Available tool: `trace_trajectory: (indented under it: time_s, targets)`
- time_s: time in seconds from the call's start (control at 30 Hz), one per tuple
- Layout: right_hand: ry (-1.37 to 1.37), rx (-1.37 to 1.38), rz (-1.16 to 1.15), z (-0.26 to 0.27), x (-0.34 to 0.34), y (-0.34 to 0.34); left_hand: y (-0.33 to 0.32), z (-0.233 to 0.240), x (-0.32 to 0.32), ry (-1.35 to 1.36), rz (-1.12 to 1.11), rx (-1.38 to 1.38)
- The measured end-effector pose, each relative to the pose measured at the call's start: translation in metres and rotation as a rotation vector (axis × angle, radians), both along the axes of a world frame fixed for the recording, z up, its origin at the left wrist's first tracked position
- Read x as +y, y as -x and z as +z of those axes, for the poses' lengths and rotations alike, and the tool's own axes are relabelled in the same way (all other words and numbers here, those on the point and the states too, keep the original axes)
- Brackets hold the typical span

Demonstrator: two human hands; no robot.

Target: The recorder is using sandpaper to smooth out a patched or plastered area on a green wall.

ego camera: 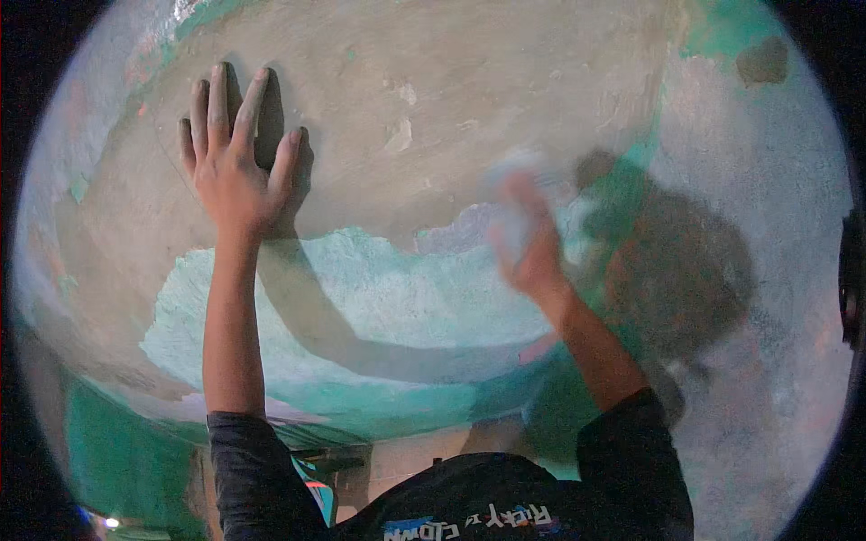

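A wall with patches of bare plaster [419, 115] and worn green and white paint [406, 297] fills the space before me. Against the plaster at upper left, my left hand [233, 162] lies flat with its fingers spread and nothing in it. My right hand [531, 237], blurred, is raised near the wall over the edge between plaster and paint. Something pale and blurred, possibly a sheet or pad [517, 216], shows at its palm and fingers; what it is I cannot tell.
Shadows of my arms and head fall on the wall, the largest at right. A dark round patch [762, 62] marks the wall at upper right. Below left is a dark green surface [128, 453], with a small bright light [111, 522] near the bottom. A dark object [850, 284] stands at the right rim.
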State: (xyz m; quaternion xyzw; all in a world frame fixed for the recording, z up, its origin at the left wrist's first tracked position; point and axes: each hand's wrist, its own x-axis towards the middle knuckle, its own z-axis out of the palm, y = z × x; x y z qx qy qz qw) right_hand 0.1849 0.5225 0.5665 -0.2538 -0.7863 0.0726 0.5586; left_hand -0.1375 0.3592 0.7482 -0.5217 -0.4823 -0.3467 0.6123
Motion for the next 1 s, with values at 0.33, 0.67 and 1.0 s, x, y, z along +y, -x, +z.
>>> trace_trajectory:
  time_s: [0.33,0.67,1.0]
  targets:
    - [-0.713,-0.56,-0.082,0.076,-0.029,0.023,0.003,-0.006,-0.005,-0.008,-0.016,-0.001]
    - [-0.687,-0.224,-0.154,0.103,-0.013,0.018,0.007,-0.013,0.002,-0.026,-0.04,0.001]
    - [-0.321,0.066,-0.096,0.114,-0.016,0.002,0.001,-0.016,0.0,-0.028,-0.048,-0.019]
